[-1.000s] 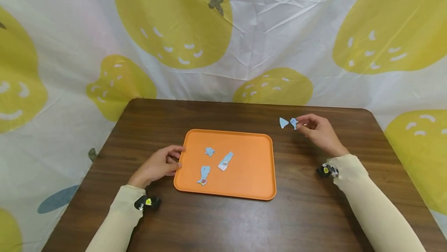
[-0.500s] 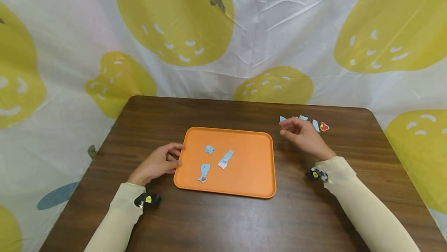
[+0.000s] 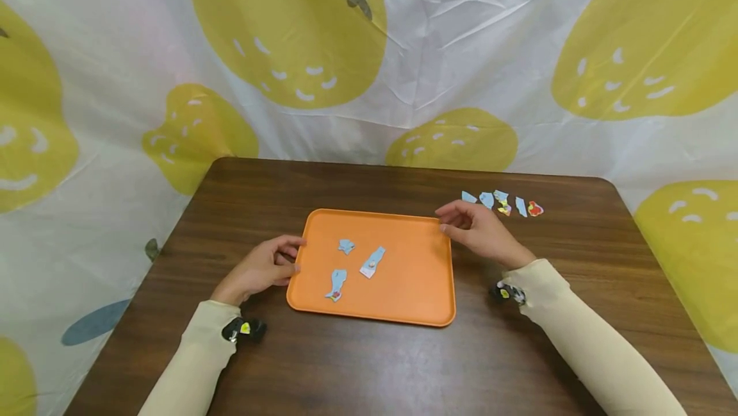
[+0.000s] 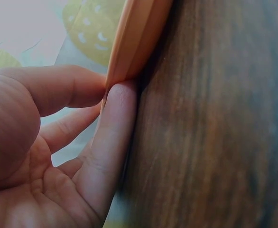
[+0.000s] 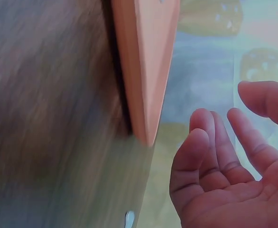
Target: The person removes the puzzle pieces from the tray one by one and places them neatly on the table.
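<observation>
My left hand (image 3: pixel 262 270) pinches the left rim of an orange tray (image 3: pixel 403 313); in the left wrist view, the tray's edge (image 4: pixel 138 33) sits between thumb and fingers. My right hand (image 3: pixel 475 230) is loosely bent over the tray's back right corner, holding nothing. In the right wrist view its fingers (image 5: pixel 224 161) are spread apart from the orange wall. Three light blue cut paper pieces lie on the tray: a small jagged one (image 3: pixel 346 246), a long strip with a white end (image 3: pixel 373 262) and a curved one with a red spot (image 3: pixel 337 284).
Behind my right hand, a row of cut pieces lies on the brown table (image 3: pixel 369 371): a blue triangle (image 3: pixel 468 197), a blue piece (image 3: pixel 487 200), a blue and yellow one (image 3: pixel 503 203), a blue strip (image 3: pixel 521 206) and a red one (image 3: pixel 535 209). A lemon-print cloth (image 3: pixel 426 38) hangs behind.
My right hand has let go of a blue piece beside the triangle and moved left and nearer to the tray's corner. The left hand has stayed at the rim.
</observation>
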`<state>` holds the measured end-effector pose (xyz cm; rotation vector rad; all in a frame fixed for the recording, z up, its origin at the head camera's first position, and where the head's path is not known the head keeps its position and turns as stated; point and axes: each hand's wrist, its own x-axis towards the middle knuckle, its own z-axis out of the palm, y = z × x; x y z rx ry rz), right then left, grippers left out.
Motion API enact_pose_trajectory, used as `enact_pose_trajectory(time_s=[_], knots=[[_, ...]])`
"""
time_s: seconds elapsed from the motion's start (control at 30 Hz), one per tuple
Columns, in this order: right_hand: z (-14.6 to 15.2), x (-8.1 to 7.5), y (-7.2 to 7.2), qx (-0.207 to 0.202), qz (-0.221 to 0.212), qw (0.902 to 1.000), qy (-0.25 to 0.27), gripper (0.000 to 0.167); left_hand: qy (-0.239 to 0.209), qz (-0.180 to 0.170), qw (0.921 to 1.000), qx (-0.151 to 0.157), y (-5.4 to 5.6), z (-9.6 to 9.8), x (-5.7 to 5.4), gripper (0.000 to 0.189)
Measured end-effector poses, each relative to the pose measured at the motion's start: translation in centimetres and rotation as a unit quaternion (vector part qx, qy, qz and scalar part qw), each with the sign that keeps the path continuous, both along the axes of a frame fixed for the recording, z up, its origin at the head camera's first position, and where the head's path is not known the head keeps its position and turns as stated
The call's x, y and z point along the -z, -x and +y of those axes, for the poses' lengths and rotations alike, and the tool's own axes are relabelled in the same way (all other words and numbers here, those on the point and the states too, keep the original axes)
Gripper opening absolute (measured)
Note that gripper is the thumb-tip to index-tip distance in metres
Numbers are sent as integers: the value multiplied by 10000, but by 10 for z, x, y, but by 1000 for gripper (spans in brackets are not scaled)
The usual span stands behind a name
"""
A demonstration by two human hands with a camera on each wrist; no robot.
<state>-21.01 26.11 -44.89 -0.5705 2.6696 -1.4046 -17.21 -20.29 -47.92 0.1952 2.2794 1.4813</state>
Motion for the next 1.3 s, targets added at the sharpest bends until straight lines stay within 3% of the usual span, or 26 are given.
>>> enact_pose_trajectory(time_s=[0.57, 0.93, 1.3], knots=[[-45, -3, -2, -883, 25, 9957, -278, 30, 41, -76, 9999, -64, 0, 4, -4, 54], [-79, -2, -4, -1604, -162, 9859, -440, 37, -14, -8, 10000, -73, 1, 5, -4, 55], [-92, 12, -1, -1915, -276, 9800, -472, 36, 6, -51, 10000, -74, -3, 9, -5, 54]])
